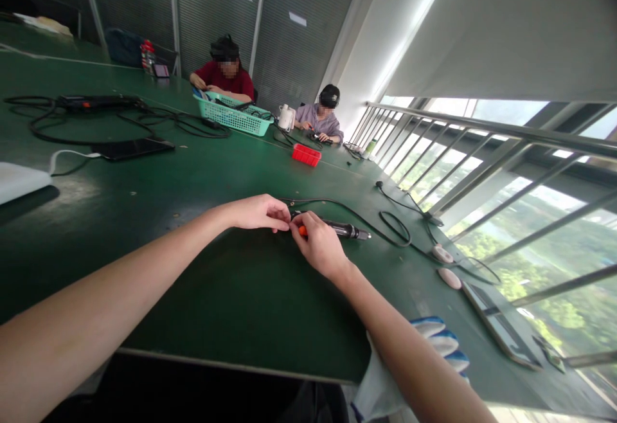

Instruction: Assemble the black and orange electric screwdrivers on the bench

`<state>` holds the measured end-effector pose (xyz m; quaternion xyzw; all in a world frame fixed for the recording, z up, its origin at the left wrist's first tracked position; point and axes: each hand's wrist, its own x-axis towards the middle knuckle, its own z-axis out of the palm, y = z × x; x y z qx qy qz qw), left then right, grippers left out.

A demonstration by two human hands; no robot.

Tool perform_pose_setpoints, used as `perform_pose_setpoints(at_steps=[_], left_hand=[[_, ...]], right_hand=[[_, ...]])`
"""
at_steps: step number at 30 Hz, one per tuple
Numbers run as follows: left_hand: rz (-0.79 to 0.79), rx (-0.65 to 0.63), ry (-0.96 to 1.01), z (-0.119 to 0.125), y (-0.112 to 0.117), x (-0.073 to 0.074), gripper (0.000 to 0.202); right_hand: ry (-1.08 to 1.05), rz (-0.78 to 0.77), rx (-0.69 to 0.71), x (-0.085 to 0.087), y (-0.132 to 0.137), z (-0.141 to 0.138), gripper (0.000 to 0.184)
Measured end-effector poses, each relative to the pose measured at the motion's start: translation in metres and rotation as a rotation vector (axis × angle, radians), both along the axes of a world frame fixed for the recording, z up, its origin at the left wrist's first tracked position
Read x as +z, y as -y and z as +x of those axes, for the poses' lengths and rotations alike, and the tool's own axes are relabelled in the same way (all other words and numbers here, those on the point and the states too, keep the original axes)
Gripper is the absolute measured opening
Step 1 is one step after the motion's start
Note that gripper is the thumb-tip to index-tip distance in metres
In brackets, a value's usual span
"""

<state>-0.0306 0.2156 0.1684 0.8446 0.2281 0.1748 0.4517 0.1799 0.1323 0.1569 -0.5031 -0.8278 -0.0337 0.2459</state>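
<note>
A long green worktop (pixel 241 172) runs to a far wall of grey slatted panels (pixel 299 31). Along its right edge, a metal railing (pixel 482 127) stands before windows (pixel 544 217) bright with daylight and greenery, under a white roller blind (pixel 520 31). 2 people (pixel 224 72) sit at the far edge.

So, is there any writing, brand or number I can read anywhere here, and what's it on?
No text can be read in this view.
The corded black tool in the right hand: no marking shows.
The red-labelled bottles far along the table: label too small and blurred.
The teal basket and red tray: no lettering visible.
</note>
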Motion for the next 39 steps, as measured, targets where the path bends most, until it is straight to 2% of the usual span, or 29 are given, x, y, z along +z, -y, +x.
perform_pose_setpoints(at_steps=[4, 8, 12, 15, 18, 22, 27, 33, 39], left_hand=[[0.087, 0.051, 0.032, 0.000, -0.004, -0.004, 0.030], [0.277, 0.209, 0.087, 0.000, -0.010, -0.010, 0.027], [0.439, 0.318, 0.070, 0.003, -0.012, -0.017, 0.026], [0.454, 0.342, 0.066, 0.005, -0.012, -0.021, 0.027], [0.387, 0.338, 0.096, 0.005, -0.012, -0.023, 0.028], [0.279, 0.337, 0.118, 0.005, -0.014, -0.026, 0.031], [0.259, 0.362, 0.131, 0.005, -0.015, -0.029, 0.031], [0.192, 0.353, 0.138, 0.003, -0.013, -0.028, 0.032], [0.198, 0.329, 0.134, 0.002, -0.014, -0.028, 0.032]], right_hand=[[-0.011, 0.041, -0.014, 0.003, 0.001, 0.002, 0.015], [-0.045, 0.220, -0.081, 0.019, 0.009, 0.009, 0.014], [-0.091, 0.422, 0.039, 0.035, 0.015, 0.018, 0.021], [-0.160, 0.495, 0.073, 0.038, 0.017, 0.024, 0.021], [-0.224, 0.533, 0.014, 0.035, 0.018, 0.028, 0.016], [-0.362, 0.487, -0.031, 0.029, 0.019, 0.028, 0.016], [-0.519, 0.323, -0.003, 0.023, 0.016, 0.019, 0.022], [-0.561, 0.251, 0.050, 0.020, 0.015, 0.012, 0.022], [-0.536, 0.218, 0.044, 0.019, 0.015, 0.011, 0.020]])
